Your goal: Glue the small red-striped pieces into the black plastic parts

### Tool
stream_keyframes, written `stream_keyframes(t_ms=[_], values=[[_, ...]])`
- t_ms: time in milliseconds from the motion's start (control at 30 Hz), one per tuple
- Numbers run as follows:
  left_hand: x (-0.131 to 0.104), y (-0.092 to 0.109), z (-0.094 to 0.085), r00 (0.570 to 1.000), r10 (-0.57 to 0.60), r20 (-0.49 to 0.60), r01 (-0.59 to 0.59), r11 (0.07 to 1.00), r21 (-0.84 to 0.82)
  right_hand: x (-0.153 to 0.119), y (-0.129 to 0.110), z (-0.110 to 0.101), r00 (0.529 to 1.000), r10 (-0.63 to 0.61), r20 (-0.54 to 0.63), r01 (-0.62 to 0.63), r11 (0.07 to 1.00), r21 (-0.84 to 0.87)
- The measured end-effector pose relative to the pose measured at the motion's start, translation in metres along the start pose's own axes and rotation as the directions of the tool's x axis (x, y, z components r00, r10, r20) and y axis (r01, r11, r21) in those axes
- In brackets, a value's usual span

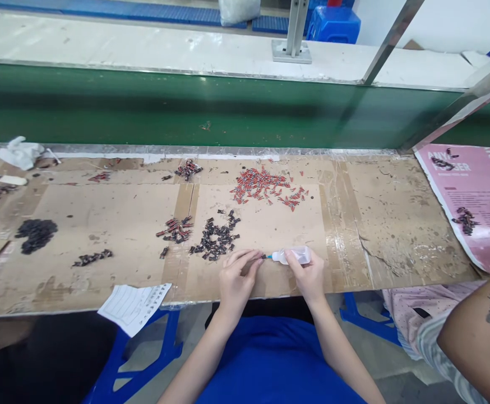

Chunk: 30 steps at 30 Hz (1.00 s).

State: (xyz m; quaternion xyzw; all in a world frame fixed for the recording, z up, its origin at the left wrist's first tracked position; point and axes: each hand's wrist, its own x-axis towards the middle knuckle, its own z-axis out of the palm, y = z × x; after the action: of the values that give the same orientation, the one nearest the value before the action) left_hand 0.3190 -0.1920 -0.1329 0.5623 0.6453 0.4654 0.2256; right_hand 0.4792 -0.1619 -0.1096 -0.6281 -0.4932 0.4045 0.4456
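My right hand [310,275] is closed around a small clear squeeze bottle [292,255] with a thin blue tip pointing left. The tip reaches a small dark part [263,256] pinched in the fingertips of my left hand [239,278]; its details are too small to make out. Left of that hand lies a loose cluster of small black parts [213,238]. Farther back is a spread of small red pieces [257,184] with metallic bits. A mixed group of red and black pieces [175,229] sits farther left.
Cardboard [266,221] covers the bench. A black pile [37,234] and a paper sheet [133,307] lie to the left. Behind the bench runs a green belt [165,106]. A co-worker's arm [476,331] is at the right, by a pink sheet [472,191].
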Motion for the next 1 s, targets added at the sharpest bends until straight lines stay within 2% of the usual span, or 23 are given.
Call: stream_keyframes(t_ms=[500,733,1000], values=[[0.0001,-0.0037,0.0011,0.998,-0.057,0.005,0.056,0.998,0.015,0.0003,-0.0033,0.0011,0.997,0.047,-0.056,-0.042,0.995,0.094],[0.0009,-0.0033,0.0012,0.999,-0.039,0.011,0.039,0.999,0.023,0.0011,-0.0028,0.0015,1.0,0.023,0.0,-0.023,0.997,0.068],[0.0002,-0.0045,0.0009,1.0,0.003,-0.014,-0.002,0.999,0.045,0.0014,-0.0048,0.0018,1.0,0.014,-0.014,-0.013,0.997,0.08]])
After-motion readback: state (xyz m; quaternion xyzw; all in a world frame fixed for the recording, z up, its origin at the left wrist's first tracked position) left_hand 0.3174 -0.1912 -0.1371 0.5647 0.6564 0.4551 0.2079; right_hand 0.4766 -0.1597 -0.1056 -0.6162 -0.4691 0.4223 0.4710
